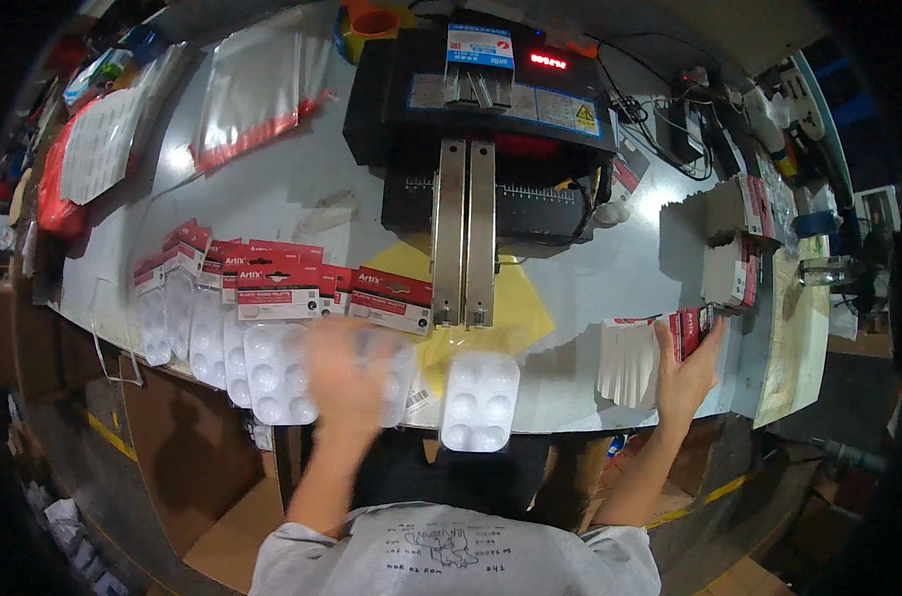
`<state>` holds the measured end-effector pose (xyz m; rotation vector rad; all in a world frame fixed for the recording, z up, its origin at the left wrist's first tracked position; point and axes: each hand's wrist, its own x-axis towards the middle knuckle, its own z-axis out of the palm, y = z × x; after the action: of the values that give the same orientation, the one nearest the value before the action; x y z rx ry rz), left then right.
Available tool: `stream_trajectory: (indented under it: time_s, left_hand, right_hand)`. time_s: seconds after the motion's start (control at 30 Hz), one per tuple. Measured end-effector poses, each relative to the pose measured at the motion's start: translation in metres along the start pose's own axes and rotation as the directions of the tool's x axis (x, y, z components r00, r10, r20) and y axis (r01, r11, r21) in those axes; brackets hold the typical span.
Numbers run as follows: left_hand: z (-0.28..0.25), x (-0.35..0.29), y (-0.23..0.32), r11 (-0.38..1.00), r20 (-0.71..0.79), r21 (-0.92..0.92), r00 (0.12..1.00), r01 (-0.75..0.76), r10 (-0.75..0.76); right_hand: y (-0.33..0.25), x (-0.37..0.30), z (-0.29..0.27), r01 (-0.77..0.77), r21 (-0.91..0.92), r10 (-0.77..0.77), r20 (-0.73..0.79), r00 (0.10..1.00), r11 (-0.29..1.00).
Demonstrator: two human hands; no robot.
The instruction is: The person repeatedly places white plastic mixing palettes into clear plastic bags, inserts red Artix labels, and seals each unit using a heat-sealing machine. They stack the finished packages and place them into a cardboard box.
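Left hand (347, 372) over pile of white trays (272, 382) with red tops; hand blurry, cannot tell if it grips. Right hand (684, 382) has thumb and fingers closed round red end of card stack (625, 363). Lone white tray (481, 402) lies near ends of metal bars (466, 228), low end poking past edge of table (590, 278). Arm bump could knock it off. Piled trays overlap; pulling one could drag others. Cards fan out; hard push could spill them.
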<state>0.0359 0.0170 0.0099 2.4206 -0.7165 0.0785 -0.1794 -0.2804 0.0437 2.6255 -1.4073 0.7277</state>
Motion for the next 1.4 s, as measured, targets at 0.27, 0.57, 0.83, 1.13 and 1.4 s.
stream_trajectory:
  time_s: [0.27, 0.57, 0.83, 1.13, 1.4]
  left_hand:
    - [0.055, -0.029, 0.039, 0.876, 0.156, -0.479, 0.988, 0.065, 0.012]
    - [-0.021, -0.039, 0.058, 0.5, 0.667, -0.647, 0.745, 0.576, 0.006]
    - [-0.034, -0.033, 0.059, 0.786, 0.545, -0.535, 0.837, 0.309, 0.042]
    - [-0.03, -0.033, 0.056, 0.726, 0.592, -0.56, 0.806, 0.399, 0.014]
    - [-0.019, -0.043, 0.047, 0.647, 0.478, -0.639, 0.874, 0.416, -0.09]
  right_hand:
    - [-0.033, -0.002, -0.013, -0.261, -0.032, 0.26, -0.037, 0.965, 0.965]
    - [-0.119, -0.034, -0.038, 0.136, 0.618, -0.36, 0.253, 0.898, 0.774]
    - [-0.149, -0.038, -0.031, 0.21, 0.726, -0.538, 0.252, 0.805, 0.655]
    - [-0.139, -0.035, -0.023, 0.294, 0.789, -0.675, 0.197, 0.711, 0.54]
    - [-0.13, -0.027, -0.01, 0.041, 0.817, -0.5, 0.311, 0.808, 0.575]
